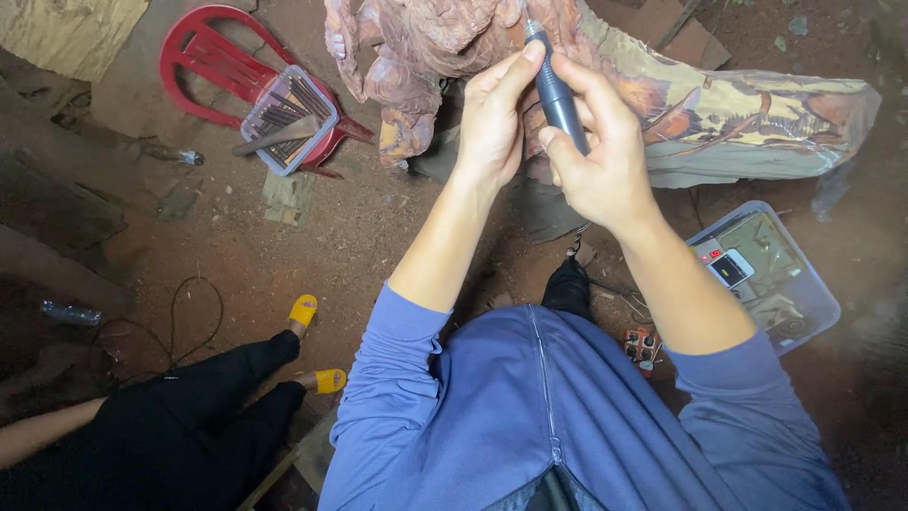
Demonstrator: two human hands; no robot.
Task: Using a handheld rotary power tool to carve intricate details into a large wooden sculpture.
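Tool: dark rotary handpiece (pixel 558 95), upper centre of frame, tip up against the carving; tip itself hidden.
Workpiece: reddish-brown wood carving (pixel 426 47) along top of frame, rough log end w/ bark running to upper right.
Right hand (pixel 605 161): grip closed round handpiece barrel, pencil-style, thumb on near side.
Left hand (pixel 492 123): fingers together, index tip touching the barrel near its top; steadies, not clamped.
Technique (judgement): keep left hand braced on the wood as pivot, light passes, cord slack behind wrist; slip would gouge the detail.
Surface: bare red-dirt floor (pixel 378 227), dusty, chips about; no worktop.
Room: red plastic chair (pixel 218 66) upper left, carrying clear tray of burrs (pixel 288 118); clear tool box (pixel 766 274) right of centre; another person's legs, yellow sandals (pixel 317 345), lower left.
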